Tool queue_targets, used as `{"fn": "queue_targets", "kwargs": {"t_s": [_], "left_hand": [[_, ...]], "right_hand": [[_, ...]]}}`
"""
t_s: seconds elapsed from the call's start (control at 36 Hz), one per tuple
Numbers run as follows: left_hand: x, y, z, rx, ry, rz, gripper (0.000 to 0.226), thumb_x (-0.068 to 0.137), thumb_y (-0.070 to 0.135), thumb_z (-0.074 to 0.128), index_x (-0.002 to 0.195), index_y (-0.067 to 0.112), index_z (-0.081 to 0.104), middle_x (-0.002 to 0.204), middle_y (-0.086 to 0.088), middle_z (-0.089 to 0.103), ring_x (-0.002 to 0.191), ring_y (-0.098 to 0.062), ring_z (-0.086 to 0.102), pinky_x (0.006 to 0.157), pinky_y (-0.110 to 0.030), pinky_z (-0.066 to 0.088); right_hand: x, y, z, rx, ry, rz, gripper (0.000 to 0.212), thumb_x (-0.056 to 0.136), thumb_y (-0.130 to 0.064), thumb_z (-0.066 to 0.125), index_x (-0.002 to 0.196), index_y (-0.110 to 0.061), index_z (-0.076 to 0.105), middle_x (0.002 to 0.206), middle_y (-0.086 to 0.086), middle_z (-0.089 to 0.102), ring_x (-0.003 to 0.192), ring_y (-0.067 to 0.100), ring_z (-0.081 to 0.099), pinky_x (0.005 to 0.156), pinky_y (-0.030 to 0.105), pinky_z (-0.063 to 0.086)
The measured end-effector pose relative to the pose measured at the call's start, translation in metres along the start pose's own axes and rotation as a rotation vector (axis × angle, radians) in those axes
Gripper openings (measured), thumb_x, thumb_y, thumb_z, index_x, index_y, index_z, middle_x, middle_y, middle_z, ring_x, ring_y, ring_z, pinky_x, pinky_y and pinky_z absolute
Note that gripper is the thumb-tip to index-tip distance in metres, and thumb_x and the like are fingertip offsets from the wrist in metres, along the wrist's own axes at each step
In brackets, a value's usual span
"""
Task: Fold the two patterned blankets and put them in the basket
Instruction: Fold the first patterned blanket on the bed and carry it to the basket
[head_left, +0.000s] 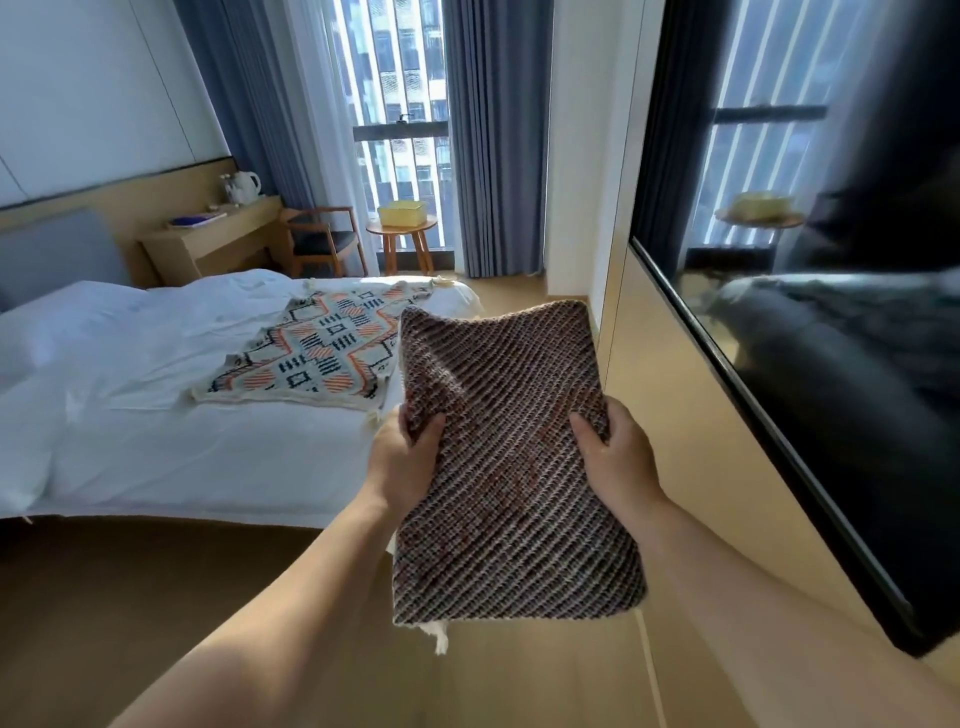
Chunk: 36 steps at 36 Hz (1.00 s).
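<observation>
Forearms reach in from the near edge, both up on the folded brown striped blanket (509, 467). Your left grip (402, 457) grasps its left long edge and your right grip (618, 457) grasps the right one. Thumbs are on top, fingers curled under, both about mid-length. That blanket touches no surface; you hold it in the air over the floor (156, 597), just right of the bed (156, 457).

Its long axis runs near to far. The near end sags with a white tassel hanging, and the far end points toward the window (395, 104). The yellow basket (402, 213) sits on a small round counter (375, 228) at that window, well apart from the bundle, ahead and slightly left. My read is that the carry goes roughly along the blanket's own long axis. Your left grip is on the basket's side, but neither is really nearer.

This blanket looks fold-done, so drop-off is likely next. Whether it fits the basket short end first, I cannot tell from here.

The geometric orange-and-navy blanket (322, 353) lies spread flat and unfolded on the far right part of the bed, left of the bundle. The white sheets are rumpled.

A wooden chair (324, 241) stands left of the round counter. A kettle (244, 187) sits at the far left wall, blue curtains (493, 130) flank the window, and a dark glossy panel (831, 364) covers the right wall.
</observation>
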<state>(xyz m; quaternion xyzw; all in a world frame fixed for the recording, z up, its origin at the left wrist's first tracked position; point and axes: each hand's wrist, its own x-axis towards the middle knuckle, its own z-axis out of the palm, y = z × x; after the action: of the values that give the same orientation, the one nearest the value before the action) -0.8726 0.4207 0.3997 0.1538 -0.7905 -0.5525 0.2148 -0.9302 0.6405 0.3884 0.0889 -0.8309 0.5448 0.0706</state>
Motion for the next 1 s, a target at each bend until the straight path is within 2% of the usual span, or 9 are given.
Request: {"fn": "queue_targets", "kwargs": {"t_s": [0.14,0.31,0.42,0.58,0.67,0.72,0.86,0.94,1.0], "left_hand": [[0.053,-0.003,0.028,0.008,0.008,0.024,0.012,0.093,0.024,0.058,0.102,0.016,0.058,0.084,0.006,0.065,0.075,-0.008,0.061,0.058,-0.019,0.043],[0.137,-0.021,0.053,-0.021,-0.03,0.032,0.019,0.094,0.026,0.057,0.109,0.013,0.058,0.095,0.0,0.067,0.085,-0.013,0.064,0.064,-0.02,0.045],[0.208,-0.033,0.066,-0.042,-0.063,0.068,0.025,0.094,0.023,0.057,0.115,0.01,0.059,0.101,-0.002,0.067,0.091,-0.015,0.063,0.066,-0.012,0.044],[0.314,-0.041,0.08,-0.077,-0.145,0.072,0.027,0.093,0.029,0.057,0.114,0.012,0.058,0.105,-0.002,0.069,0.097,-0.018,0.065,0.085,-0.037,0.052],[0.362,-0.041,0.088,-0.074,-0.184,0.08,0.028,0.092,0.03,0.057,0.113,0.012,0.06,0.105,-0.002,0.07,0.095,-0.018,0.066,0.086,-0.044,0.054],[0.393,-0.041,0.099,-0.063,-0.189,0.086,0.024,0.093,0.028,0.058,0.11,0.011,0.06,0.102,-0.003,0.07,0.093,-0.018,0.067,0.085,-0.041,0.054],[0.441,-0.038,0.129,-0.033,-0.188,0.114,0.012,0.094,0.022,0.056,0.102,0.015,0.062,0.092,0.007,0.068,0.085,-0.003,0.063,0.064,-0.01,0.045],[0.477,-0.04,0.156,0.011,-0.182,0.114,0.005,0.095,0.022,0.054,0.098,0.022,0.058,0.086,0.015,0.062,0.079,0.006,0.055,0.063,-0.009,0.04],[0.501,-0.044,0.175,0.027,-0.174,0.1,0.007,0.095,0.023,0.054,0.101,0.022,0.057,0.089,0.011,0.062,0.08,0.001,0.056,0.066,-0.012,0.041]], "right_hand": [[0.058,0.014,0.009,-0.035,0.013,0.007,0.028,0.096,-0.037,0.051,0.12,-0.022,0.055,0.104,-0.007,0.064,0.095,0.014,0.061,0.086,0.031,0.051],[0.141,0.03,0.031,-0.091,0.046,0.009,0.029,0.096,-0.037,0.051,0.12,-0.02,0.055,0.105,-0.004,0.065,0.095,0.018,0.063,0.085,0.036,0.053],[0.202,0.036,0.054,-0.087,0.072,0.017,0.028,0.096,-0.036,0.051,0.12,-0.021,0.055,0.107,-0.003,0.065,0.097,0.018,0.062,0.087,0.037,0.053],[0.291,0.034,0.089,-0.081,0.108,0.047,0.028,0.097,-0.037,0.05,0.121,-0.022,0.055,0.107,-0.005,0.064,0.098,0.016,0.062,0.087,0.036,0.052],[0.332,0.035,0.102,-0.081,0.14,0.056,0.03,0.096,-0.036,0.051,0.122,-0.021,0.055,0.109,-0.005,0.064,0.099,0.016,0.061,0.088,0.036,0.052],[0.361,0.039,0.109,-0.08,0.164,0.064,0.032,0.097,-0.035,0.051,0.125,-0.021,0.054,0.11,-0.005,0.064,0.099,0.015,0.06,0.088,0.034,0.051],[0.411,0.056,0.115,-0.102,0.175,0.062,0.028,0.097,-0.034,0.051,0.121,-0.021,0.055,0.104,-0.007,0.062,0.092,0.013,0.06,0.08,0.028,0.048],[0.453,0.071,0.117,-0.104,0.167,0.06,0.026,0.098,-0.032,0.05,0.121,-0.02,0.055,0.102,-0.008,0.062,0.091,0.012,0.059,0.077,0.026,0.047],[0.483,0.084,0.118,-0.105,0.157,0.055,0.026,0.098,-0.031,0.05,0.121,-0.02,0.055,0.102,-0.009,0.062,0.091,0.011,0.059,0.077,0.025,0.046]]}}
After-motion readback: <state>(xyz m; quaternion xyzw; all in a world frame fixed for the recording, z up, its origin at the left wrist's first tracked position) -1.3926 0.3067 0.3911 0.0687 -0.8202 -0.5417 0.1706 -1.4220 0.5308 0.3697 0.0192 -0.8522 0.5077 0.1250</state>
